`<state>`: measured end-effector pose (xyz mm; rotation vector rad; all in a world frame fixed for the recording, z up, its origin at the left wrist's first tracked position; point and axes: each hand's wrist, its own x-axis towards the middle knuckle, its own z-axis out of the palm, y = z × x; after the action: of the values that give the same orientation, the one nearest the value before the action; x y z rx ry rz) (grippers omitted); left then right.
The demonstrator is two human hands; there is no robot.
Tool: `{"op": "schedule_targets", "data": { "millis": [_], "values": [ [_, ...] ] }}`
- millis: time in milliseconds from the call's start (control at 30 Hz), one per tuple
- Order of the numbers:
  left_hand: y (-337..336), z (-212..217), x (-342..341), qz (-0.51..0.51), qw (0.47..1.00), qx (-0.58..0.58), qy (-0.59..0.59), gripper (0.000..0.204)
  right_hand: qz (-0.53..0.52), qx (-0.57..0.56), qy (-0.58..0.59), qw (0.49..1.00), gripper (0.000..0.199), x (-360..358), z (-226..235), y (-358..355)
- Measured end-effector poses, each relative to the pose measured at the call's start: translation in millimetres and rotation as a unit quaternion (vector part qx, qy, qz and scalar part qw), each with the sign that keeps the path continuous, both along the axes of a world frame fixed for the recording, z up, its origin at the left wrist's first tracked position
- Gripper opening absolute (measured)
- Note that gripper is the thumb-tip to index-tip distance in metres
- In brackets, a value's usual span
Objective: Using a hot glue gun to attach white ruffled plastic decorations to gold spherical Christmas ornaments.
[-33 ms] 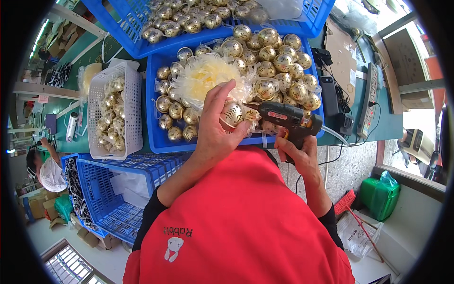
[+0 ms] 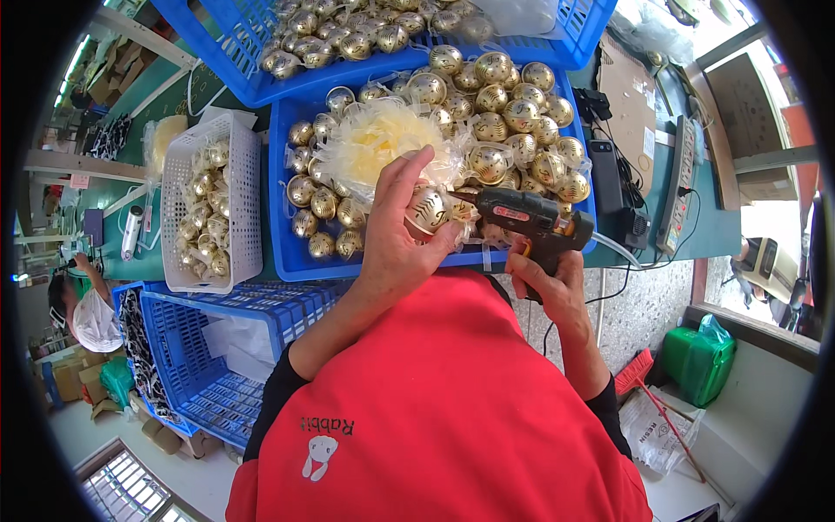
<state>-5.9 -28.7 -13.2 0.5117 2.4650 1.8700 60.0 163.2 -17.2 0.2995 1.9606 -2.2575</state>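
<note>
Between the thumb and fingers of my left hand [image 2: 396, 248] is a gold bauble [image 2: 425, 211] with dark curved markings. My right hand [image 2: 557, 283] grips a black hot glue gun [image 2: 522, 209] by its handle, a finger near the yellow trigger. The gun's nozzle points left, at the upper right side of the held bauble; I cannot tell if it touches. Just beyond my left fingers, a heap of sheer pale-yellow ribbon pieces [image 2: 383, 135] lies on many more gold baubles [image 2: 522, 115] in a blue crate [image 2: 277, 165].
Another blue crate [image 2: 204, 43] of baubles stands behind. At left is a white perforated basket [image 2: 252, 200] with ribboned baubles, above an open blue crate [image 2: 200, 348]. A power strip [image 2: 678, 187] and black adapter [image 2: 604, 174] lie right. Far left, another person [image 2: 91, 313] is present.
</note>
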Motion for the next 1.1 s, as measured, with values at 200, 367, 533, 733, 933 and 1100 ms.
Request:
{"op": "schedule_targets", "data": {
  "millis": [200, 367, 533, 733, 933, 1100],
  "values": [
    [1, 0, 2, 0.003, 1.0, 0.012, 0.016, 0.072, 0.017, 0.03, -0.012, 0.999, 0.014, -1, -1, -2],
    [0, -2, 2, 0.009, 1.0, 0.002, 0.004, 0.072, 0.013, 0.034, -0.007, 0.999, 0.015, 1, -3, -1],
    [1, -5, -1, 0.013, 0.999, 0.041, 0.002, 0.069, 0.017, 0.045, 0.003, 0.999, 0.016, -1, -3, 0],
    [-1, -6, 0, 0.029, 0.999, 0.034, 0.005, 0.069, 0.018, 0.079, -0.017, 0.997, 0.017, -6, 11, 8],
    [-2, 5, -4, 0.055, 0.99, 0.127, 0.004, 0.073, -0.062, 0.004, -0.01, 0.998, 0.019, -6, 9, 35],
    [-4, 19, 0, 0.07, 0.989, 0.127, -0.012, 0.085, -0.118, -0.041, 0.034, 0.992, 0.03, -17, -7, 45]
  ]
}}
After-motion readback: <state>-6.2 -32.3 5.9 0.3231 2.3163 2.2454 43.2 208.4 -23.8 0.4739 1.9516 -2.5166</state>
